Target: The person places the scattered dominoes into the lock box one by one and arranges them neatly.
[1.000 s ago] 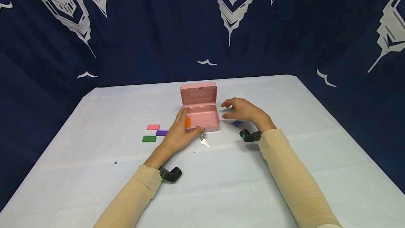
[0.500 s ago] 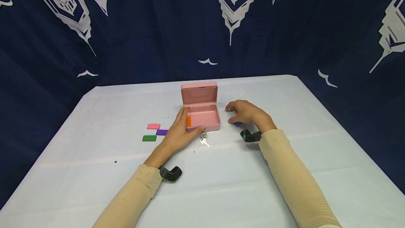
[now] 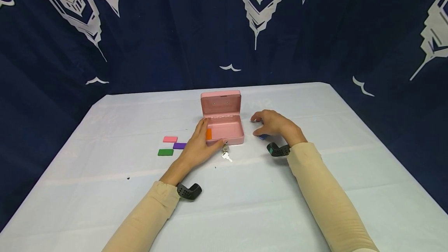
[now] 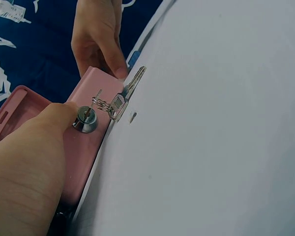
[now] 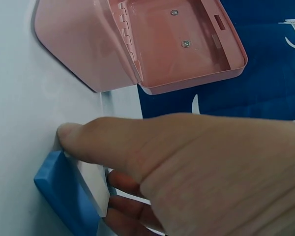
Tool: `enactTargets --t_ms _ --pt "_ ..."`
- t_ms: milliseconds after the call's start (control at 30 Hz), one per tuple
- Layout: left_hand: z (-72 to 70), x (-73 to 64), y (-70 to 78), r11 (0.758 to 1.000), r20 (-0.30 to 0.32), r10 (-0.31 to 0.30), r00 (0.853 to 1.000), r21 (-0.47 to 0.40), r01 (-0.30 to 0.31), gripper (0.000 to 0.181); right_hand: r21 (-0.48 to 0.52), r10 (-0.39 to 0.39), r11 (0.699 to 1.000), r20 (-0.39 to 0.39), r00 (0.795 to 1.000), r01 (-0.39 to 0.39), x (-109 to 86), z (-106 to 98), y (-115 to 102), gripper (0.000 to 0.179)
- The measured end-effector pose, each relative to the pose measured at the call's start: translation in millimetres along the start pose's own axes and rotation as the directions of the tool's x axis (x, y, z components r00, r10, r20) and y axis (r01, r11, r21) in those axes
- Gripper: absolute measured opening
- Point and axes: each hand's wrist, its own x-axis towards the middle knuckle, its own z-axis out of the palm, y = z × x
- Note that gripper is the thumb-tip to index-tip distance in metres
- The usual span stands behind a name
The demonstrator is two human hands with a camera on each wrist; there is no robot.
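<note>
A pink lockbox point(image 3: 225, 129) stands with its lid raised, an orange flat block point(image 3: 209, 134) inside at the left. My left hand point(image 3: 197, 149) holds its front left corner, fingers along the left side and thumb against the front beside the lock point(image 4: 86, 119). One key sits in that lock, and another key point(image 3: 226, 156) hangs from the ring. To the right of the box, my right hand point(image 3: 276, 123) pinches a white block point(image 5: 91, 182) between thumb and fingers, low at the table. A blue block point(image 5: 64, 191) lies right against it, partly covered by the hand in the head view.
Left of my left hand lie a pink block point(image 3: 170, 139), a purple block point(image 3: 179, 146) and a green block point(image 3: 165, 152). A white cloth covers the table point(image 3: 224, 213). Behind it hangs a dark blue patterned curtain point(image 3: 157, 42).
My right hand has shifted a little rightward and nearer, down to the white and blue blocks, and its thumb has come in. The left hand stays on the lockbox.
</note>
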Motion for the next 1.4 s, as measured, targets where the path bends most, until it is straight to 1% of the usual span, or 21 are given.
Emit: enactTargets --t_ms 167,333,467,733,1100,1400 --pt "0.3 -0.5 -1.0 1.0 -0.003 -0.001 1.0 -0.004 0.001 0.1 0.02 0.014 1.0 -0.001 1.0 -0.014 2.1 1.8 -0.1 0.054" --pt "0.9 0.7 -2.4 1.0 -0.01 0.017 1.0 -0.004 -0.017 0.098 0.036 0.019 0.999 -0.016 1.0 -0.019 2.7 2.5 -0.7 0.052" --pt "1.0 1.4 -2.7 1.0 -0.008 0.017 1.0 -0.001 -0.017 0.097 0.046 -0.007 0.999 -0.026 1.0 0.008 4.1 4.2 -2.3 0.05" --pt "1.1 1.8 -2.2 1.0 0.006 -0.013 1.0 0.013 0.012 0.096 0.042 -0.057 0.997 -0.028 0.998 0.059 8.3 7.4 -5.4 0.05" --pt "0.8 1.5 -3.0 1.0 -0.005 -0.004 1.0 0.007 0.004 0.09 0.056 -0.094 0.994 -0.035 0.995 0.096 8.9 8.9 -9.5 0.05" --pt "1.5 0.4 -3.9 1.0 -0.018 0.023 1.0 0.012 -0.023 0.082 0.046 -0.105 0.993 -0.029 0.994 0.106 11.4 12.9 -10.8 0.048"
